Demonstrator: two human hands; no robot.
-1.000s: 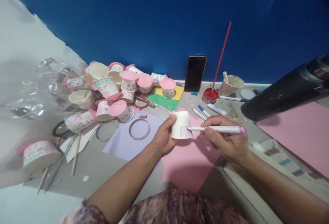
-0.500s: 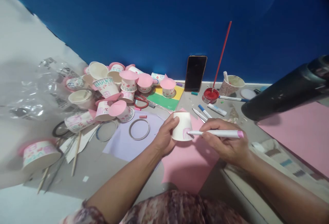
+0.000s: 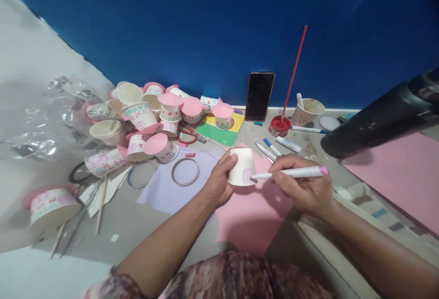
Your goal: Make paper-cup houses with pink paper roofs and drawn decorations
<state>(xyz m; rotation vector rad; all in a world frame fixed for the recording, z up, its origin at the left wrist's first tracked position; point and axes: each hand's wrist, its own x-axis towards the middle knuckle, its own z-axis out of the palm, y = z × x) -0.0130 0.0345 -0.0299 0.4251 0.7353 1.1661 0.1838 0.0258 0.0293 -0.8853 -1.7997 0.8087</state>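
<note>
A white paper cup (image 3: 240, 164), upside down with its wide rim low, is gripped in my left hand (image 3: 221, 178), thumb across its side. Pink marker lines form a small arched shape low on the cup's right side. My right hand (image 3: 303, 187) is closed around a white marker (image 3: 302, 172) with a pink end, held like a pen. Its tip is at the drawn shape, touching or very close to the cup. Beneath both hands lies a sheet of pink paper (image 3: 247, 226).
Decorated paper cups (image 3: 140, 116) with pink paper tops crowd the left. Tape rolls (image 3: 185, 172) rest on lilac paper. Behind are a phone (image 3: 259, 97), a red paint jar (image 3: 279, 126) with a stick in it, and loose markers (image 3: 288, 144). A dark cylinder (image 3: 377, 116) leans in from the right.
The pink arched drawing on the cup has more lines in it. The marker has tilted a little, its pink end slightly higher. My left hand still holds the cup.
</note>
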